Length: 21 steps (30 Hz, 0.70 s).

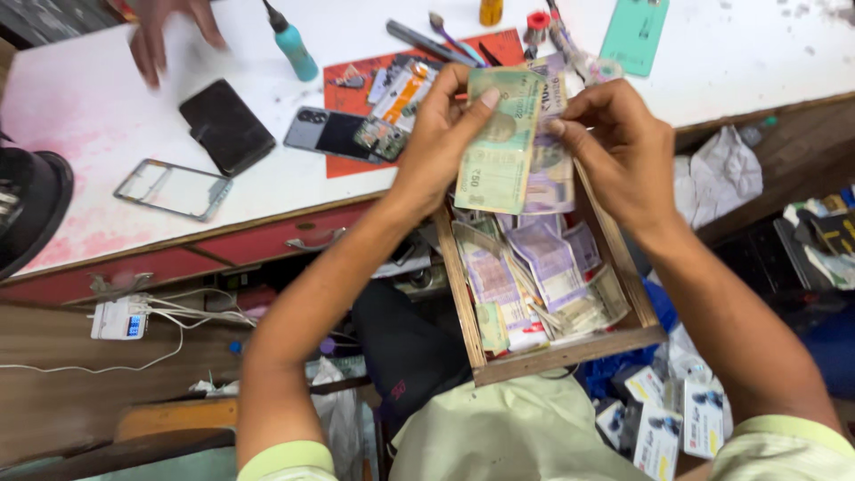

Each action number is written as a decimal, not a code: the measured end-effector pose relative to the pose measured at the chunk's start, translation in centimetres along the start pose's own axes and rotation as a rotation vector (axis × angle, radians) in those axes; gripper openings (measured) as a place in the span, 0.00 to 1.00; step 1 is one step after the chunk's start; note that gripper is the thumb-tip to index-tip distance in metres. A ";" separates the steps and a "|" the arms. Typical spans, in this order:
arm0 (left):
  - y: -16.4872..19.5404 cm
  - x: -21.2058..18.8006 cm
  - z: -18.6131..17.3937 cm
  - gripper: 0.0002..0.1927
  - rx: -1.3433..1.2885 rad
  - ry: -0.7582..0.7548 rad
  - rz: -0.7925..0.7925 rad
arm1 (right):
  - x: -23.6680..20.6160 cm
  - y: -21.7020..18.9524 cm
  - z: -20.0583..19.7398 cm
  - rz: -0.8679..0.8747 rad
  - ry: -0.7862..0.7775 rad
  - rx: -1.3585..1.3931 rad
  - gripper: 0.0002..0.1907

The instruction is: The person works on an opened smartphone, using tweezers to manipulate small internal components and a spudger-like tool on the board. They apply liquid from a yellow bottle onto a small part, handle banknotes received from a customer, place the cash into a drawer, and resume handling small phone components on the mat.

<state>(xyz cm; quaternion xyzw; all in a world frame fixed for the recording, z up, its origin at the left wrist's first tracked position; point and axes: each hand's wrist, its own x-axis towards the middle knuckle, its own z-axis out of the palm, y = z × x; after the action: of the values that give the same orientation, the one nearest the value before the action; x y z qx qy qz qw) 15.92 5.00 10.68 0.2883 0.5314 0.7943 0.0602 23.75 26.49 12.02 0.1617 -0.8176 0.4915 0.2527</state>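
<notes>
My left hand (443,134) and my right hand (619,147) together hold a small stack of banknotes (512,147) above an open wooden drawer (570,352). The left thumb presses on the top greenish note; the right fingers pinch the notes' upper right edge. Inside the drawer lie several loose purple and green notes (534,276). The drawer sticks out from under a white worktable (89,107).
On the table lie a black phone (226,126), a phone frame (174,189), an opened phone (343,135) on a red mat, a teal bottle (292,44) and small tools. Another person's hand (160,31) rests at the far left. Small boxes (677,419) sit at the lower right.
</notes>
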 end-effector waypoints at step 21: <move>-15.1 -30.7 5.5 0.07 1.122 -0.326 0.469 | 20.0 8.1 13.1 0.004 -0.041 0.215 0.14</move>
<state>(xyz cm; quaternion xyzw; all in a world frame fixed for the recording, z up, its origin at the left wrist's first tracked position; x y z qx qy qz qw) 41.02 3.60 -13.19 0.5021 0.7739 0.3325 -0.1957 -0.15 18.34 12.48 0.1963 -0.7655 0.5734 0.2161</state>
